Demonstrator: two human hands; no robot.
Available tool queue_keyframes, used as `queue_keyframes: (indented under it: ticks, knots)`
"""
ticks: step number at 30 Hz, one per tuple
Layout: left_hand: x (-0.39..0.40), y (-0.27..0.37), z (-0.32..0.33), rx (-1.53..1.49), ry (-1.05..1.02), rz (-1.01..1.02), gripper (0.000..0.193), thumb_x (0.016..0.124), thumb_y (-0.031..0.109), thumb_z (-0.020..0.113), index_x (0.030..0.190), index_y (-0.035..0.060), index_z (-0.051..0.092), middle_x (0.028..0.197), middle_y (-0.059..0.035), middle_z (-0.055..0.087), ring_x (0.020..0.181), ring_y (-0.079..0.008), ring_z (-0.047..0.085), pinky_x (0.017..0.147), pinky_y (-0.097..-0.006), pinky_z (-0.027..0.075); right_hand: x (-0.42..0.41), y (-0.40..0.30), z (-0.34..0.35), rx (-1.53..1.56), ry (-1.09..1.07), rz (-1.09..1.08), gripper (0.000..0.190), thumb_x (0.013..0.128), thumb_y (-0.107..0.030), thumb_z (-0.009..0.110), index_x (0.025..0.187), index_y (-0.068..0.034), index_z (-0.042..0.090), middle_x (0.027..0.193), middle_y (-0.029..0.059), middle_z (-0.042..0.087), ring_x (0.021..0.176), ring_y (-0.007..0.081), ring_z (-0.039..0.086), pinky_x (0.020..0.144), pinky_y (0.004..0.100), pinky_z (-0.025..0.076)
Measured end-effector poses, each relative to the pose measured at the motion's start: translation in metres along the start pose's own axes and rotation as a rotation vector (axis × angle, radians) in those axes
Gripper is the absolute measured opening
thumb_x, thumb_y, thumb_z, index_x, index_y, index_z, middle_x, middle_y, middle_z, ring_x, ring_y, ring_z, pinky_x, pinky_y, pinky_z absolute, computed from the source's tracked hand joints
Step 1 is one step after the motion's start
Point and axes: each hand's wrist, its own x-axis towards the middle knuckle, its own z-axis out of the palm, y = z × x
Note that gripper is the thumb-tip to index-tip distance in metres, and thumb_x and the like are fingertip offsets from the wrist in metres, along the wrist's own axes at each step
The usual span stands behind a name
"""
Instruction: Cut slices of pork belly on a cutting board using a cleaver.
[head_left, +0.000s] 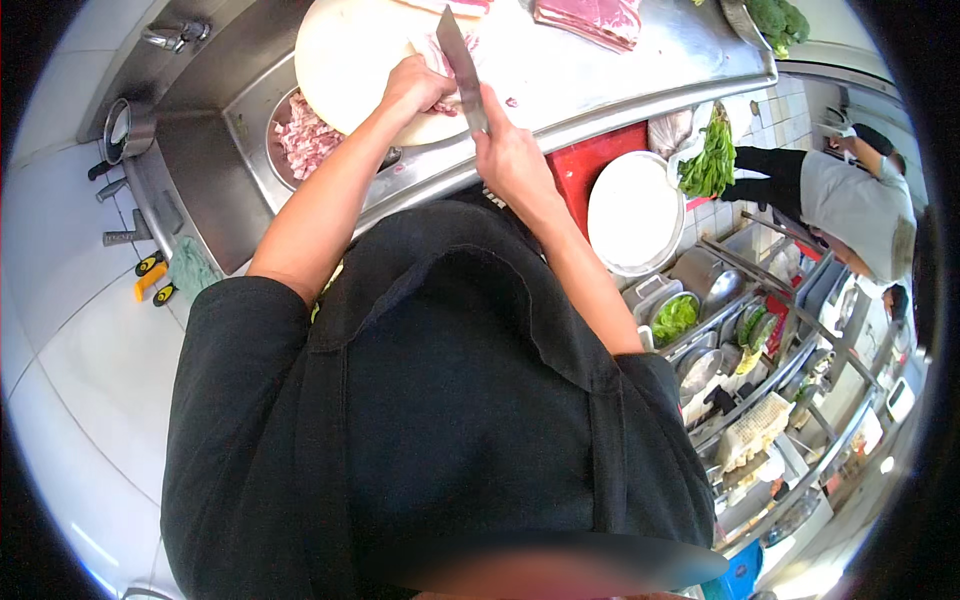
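My right hand (511, 154) grips the handle of a broad-bladed kitchen knife (459, 64), its blade pointing away from me over a round, pale cutting board (345, 56). My left hand (420, 84) presses on a piece of raw meat (431, 52) just left of the blade. Small meat scraps lie by its fingers. A round metal bowl of cut raw meat (304, 139) sits in the sink, partly under the board's left edge. At the top of the view, another slab of meat (457, 6) rests on the board, and a larger slab (592, 19) lies to its right.
The steel counter's raised edge (615, 109) runs in front of me. Left are a faucet (176, 35), a metal pot (129, 131) and hanging tools. Right are a white round tub (636, 214), leafy greens (711, 157), broccoli (776, 22), racks of food containers and another person (847, 202).
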Motion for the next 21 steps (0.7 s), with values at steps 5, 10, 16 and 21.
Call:
queue_keyframes:
  ticks: [5,10,16,21]
  knots:
    - [-0.014,-0.007,-0.002,-0.076,0.134,0.035,0.035,0.078,0.015,0.082,0.097,-0.006,0.063,0.08,-0.0169,0.073,0.062,-0.0208,0.073,0.053,-0.0327,0.06,-0.011,0.006,0.006,-0.005,0.021,-0.047,0.063,0.096,-0.01,0.06,0.156,-0.006,0.039,0.088,0.036,0.067,0.088,0.0543,0.066,0.079,0.0619,0.049]
    - [-0.031,-0.001,0.0,-0.07,0.164,0.083,0.03,0.085,0.008,0.077,0.103,-0.0079,0.059,0.085,-0.0167,0.07,0.068,-0.0212,0.072,0.053,-0.0319,0.06,-0.024,0.015,0.01,-0.04,0.0,-0.091,0.067,0.095,-0.01,0.06,0.156,0.001,0.035,0.082,0.033,0.068,0.081,0.0518,0.067,0.075,0.0603,0.052]
    - [-0.026,-0.008,-0.016,-0.011,0.18,0.127,0.025,0.085,0.01,0.075,0.103,-0.0036,0.065,0.087,-0.0133,0.074,0.067,-0.0187,0.072,0.057,-0.0318,0.06,0.011,0.01,0.03,-0.085,0.06,-0.149,0.067,0.097,-0.012,0.059,0.158,-0.001,0.033,0.081,0.0315,0.068,0.078,0.0501,0.067,0.072,0.0597,0.052]
    - [-0.017,-0.032,-0.054,0.005,0.346,0.046,0.011,0.082,0.007,0.073,0.085,-0.0005,0.066,0.084,-0.0102,0.071,0.065,-0.0165,0.069,0.057,-0.0307,0.059,-0.038,0.032,0.01,-0.214,-0.022,-0.137,0.066,0.097,-0.013,0.06,0.158,-0.006,0.036,0.081,0.0303,0.068,0.076,0.0477,0.068,0.07,0.0592,0.054]
